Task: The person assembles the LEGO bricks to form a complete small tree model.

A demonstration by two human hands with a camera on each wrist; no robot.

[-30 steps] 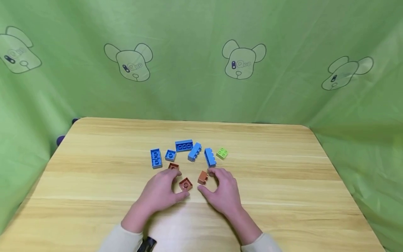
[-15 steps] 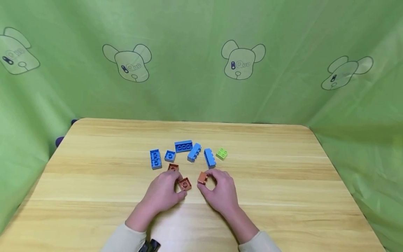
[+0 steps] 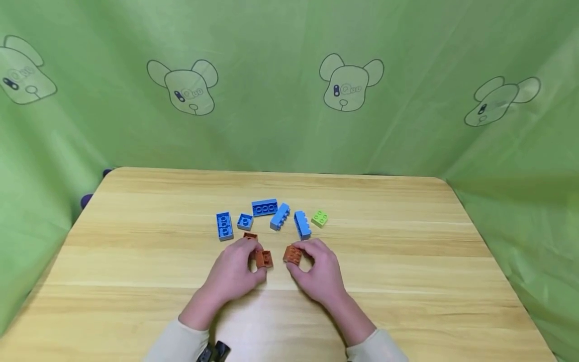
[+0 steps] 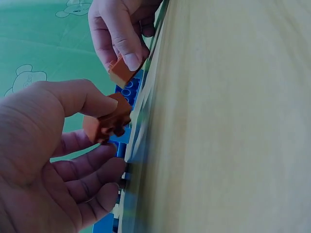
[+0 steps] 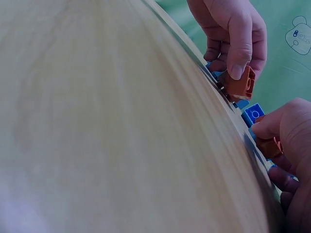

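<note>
Near the middle of the table, the left hand pinches one brown block, the right hand a second brown block. Both are probably light, rigid, smooth; grip opposite side walls.

Brown brick near second brown brick

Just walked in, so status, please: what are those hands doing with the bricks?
Left hand pinches one brown brick. Right hand pinches a second brown brick. Nothing seen between those two. Third brown brick lies beyond, partly hidden.
</note>
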